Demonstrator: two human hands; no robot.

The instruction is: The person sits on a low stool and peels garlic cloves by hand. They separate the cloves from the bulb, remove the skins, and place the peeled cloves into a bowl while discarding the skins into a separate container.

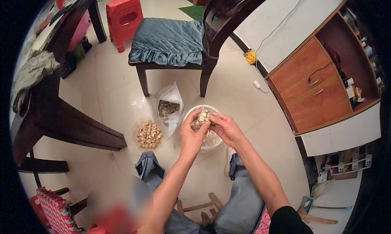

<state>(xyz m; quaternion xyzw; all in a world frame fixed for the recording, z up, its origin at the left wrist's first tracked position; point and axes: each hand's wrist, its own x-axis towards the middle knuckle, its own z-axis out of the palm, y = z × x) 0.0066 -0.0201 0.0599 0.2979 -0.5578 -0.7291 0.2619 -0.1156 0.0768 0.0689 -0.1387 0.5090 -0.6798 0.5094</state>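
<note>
Head view: garlic bulb [204, 116] between left grip [191, 130] and right grip [227, 129], both pinching it, above white bowl [212, 144].

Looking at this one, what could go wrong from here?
Bits of the whitish bulb, held by the left hand and right hand, might fall outside the white basin below. The open bag, near a chair leg, could spill if bumped. The left trouser leg is close to the brown pieces; a shifting foot might scatter them.
</note>
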